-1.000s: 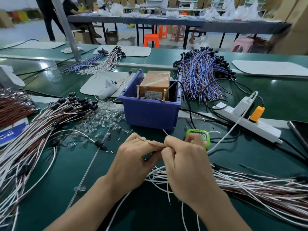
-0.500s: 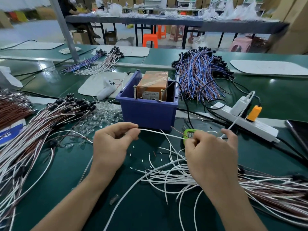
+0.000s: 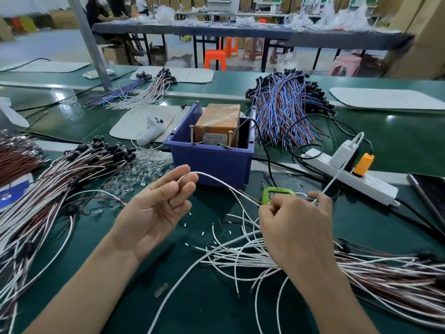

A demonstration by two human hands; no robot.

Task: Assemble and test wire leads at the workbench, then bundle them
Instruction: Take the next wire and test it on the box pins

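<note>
My left hand (image 3: 156, 208) is raised palm-up over the green bench, its fingertips pinching the end of a white wire (image 3: 216, 179). That wire runs right and down to my right hand (image 3: 296, 227), whose curled fingers grip it together with a thin brown wire (image 3: 250, 198). Loose white wire leads (image 3: 240, 256) fan out under my right wrist from a brown-and-white bundle (image 3: 397, 280). A pile of finished leads with black caps (image 3: 79, 165) lies to the left, next to clear LED bulbs (image 3: 142, 169).
A blue bin (image 3: 212, 160) holding an orange taped box (image 3: 218, 126) stands just behind my hands. A green tester (image 3: 274, 192) sits by my right hand. A white power strip (image 3: 349, 177) with plugs lies at right. Blue-and-brown leads (image 3: 286, 112) are heaped behind.
My hands were together a second ago; they have drawn apart, left hand going left and up, stretching the white wire between them. The left palm has turned upward.
</note>
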